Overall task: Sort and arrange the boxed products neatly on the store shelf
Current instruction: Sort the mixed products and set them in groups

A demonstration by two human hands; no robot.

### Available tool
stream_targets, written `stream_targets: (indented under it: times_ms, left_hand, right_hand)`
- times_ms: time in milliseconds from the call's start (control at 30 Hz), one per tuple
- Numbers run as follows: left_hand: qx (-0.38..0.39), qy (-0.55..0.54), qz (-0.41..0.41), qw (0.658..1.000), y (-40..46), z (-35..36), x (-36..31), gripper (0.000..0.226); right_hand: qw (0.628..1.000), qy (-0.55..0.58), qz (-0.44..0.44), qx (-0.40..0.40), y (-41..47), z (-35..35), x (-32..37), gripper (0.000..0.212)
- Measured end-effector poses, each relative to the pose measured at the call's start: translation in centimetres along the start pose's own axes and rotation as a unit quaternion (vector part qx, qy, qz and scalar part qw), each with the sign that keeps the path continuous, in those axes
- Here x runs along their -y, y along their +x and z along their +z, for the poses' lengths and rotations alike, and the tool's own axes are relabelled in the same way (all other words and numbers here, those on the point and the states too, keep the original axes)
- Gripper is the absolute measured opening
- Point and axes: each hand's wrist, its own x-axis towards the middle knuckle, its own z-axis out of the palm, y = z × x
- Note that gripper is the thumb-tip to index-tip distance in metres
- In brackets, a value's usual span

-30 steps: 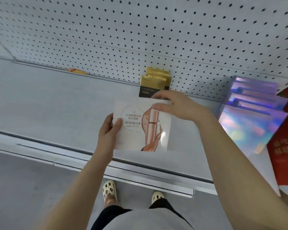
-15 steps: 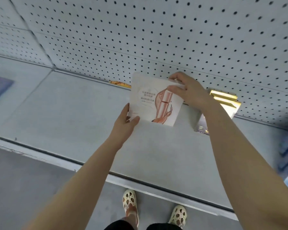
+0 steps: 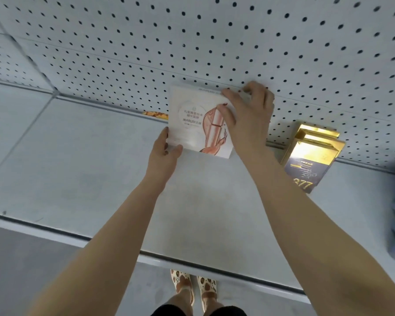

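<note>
Standing upright at the back of the grey shelf (image 3: 82,169) against the pegboard (image 3: 214,42): white box (image 3: 192,124) printed MARUBI, held at both sides. Gripped at lower left corner by left hand (image 3: 164,153), thumb on the front face, fingers curled behind; clasped at upper right corner by right hand (image 3: 249,119), fingers bent over the top edge, thumb across the front. Noted to the right, near but apart: gold-and-navy boxes (image 3: 310,160), leaned in a row against the pegboard.

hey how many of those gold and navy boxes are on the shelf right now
2 show: the front gold and navy box stands right of the right hand, and a second gold box sits directly behind it against the pegboard. More may hide behind.
</note>
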Motion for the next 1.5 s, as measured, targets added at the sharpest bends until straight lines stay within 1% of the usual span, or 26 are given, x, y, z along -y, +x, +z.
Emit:
stream_targets:
  times_ms: [67, 267, 433, 500, 567, 600, 700, 800, 900, 967, 1067, 1167, 1267, 1367, 1500]
  left_hand:
    - [-0.001, 0.001, 0.004, 1.0, 0.1, 0.0, 0.0, 0.061]
    - [-0.006, -0.002, -0.007, 1.0, -0.1, 0.0, -0.2, 0.062]
    - [-0.011, -0.007, -0.015, 1.0, -1.9, -0.8, -1.0, 0.052]
    - [-0.011, -0.007, -0.002, 1.0, -3.6, -1.6, -1.2, 0.045]
    - [-0.025, -0.005, 0.013, 1.0, -5.8, -2.7, -1.2, 0.033]
    - [-0.037, -0.01, 0.018, 0.999, -7.2, -3.3, -1.1, 0.028]
    - [-0.089, -0.041, 0.03, 0.995, -11.6, -5.7, 0.4, 0.023]
    - [-0.174, -0.076, 0.021, 0.982, -16.4, -9.0, 2.9, 0.023]
    - [-0.259, -0.1, -0.009, 0.961, -21.0, -12.5, 6.1, 0.024]
    - [-0.292, -0.105, -0.023, 0.95, -23.6, -15.1, 8.4, 0.023]
    - [-0.335, -0.112, -0.044, 0.934, -26.6, -19.6, 12.1, 0.023]
    - [-0.371, -0.116, -0.057, 0.92, -28.5, -24.5, 15.5, 0.024]
    - [-0.389, -0.104, -0.078, 0.912, -30.3, -30.1, 18.5, 0.025]
    - [-0.399, -0.092, -0.108, 0.906, -31.8, -36.1, 21.0, 0.022]
    - [-0.404, -0.08, -0.13, 0.902, -31.9, -44.4, 22.4, 0.02]
  right_hand:
    - [1.0, 0.003, 0.002, -0.024, 0.2, 0.3, 0.4, 0.033]
    - [1.0, 0.016, -0.011, -0.006, 0.4, 0.5, 0.4, 0.033]
    - [0.999, -0.01, -0.031, 0.036, 0.2, -0.8, 0.0, 0.038]
    - [0.999, -0.014, -0.028, 0.021, -0.7, -1.8, 0.1, 0.038]
    - [0.999, 0.02, -0.031, 0.006, -2.4, -2.6, 0.5, 0.036]
    - [0.998, 0.054, -0.033, 0.015, -3.7, -2.8, 0.9, 0.034]
    - [0.984, 0.157, -0.049, 0.074, -8.4, -2.5, 3.1, 0.031]
    - [0.957, 0.241, -0.087, 0.139, -13.7, -1.5, 6.9, 0.029]
    - [0.929, 0.283, -0.129, 0.201, -18.2, -0.4, 11.7, 0.027]
    - [0.911, 0.296, -0.155, 0.239, -20.5, 0.4, 15.2, 0.026]
    - [0.895, 0.29, -0.194, 0.279, -22.9, 2.0, 20.5, 0.025]
    - [0.884, 0.285, -0.216, 0.302, -25.0, 4.0, 26.1, 0.025]
    - [0.873, 0.284, -0.224, 0.328, -27.3, 6.1, 32.3, 0.027]
    - [0.86, 0.28, -0.232, 0.359, -29.2, 8.3, 39.2, 0.029]
    - [0.854, 0.28, -0.229, 0.375, -30.3, 10.6, 47.6, 0.029]
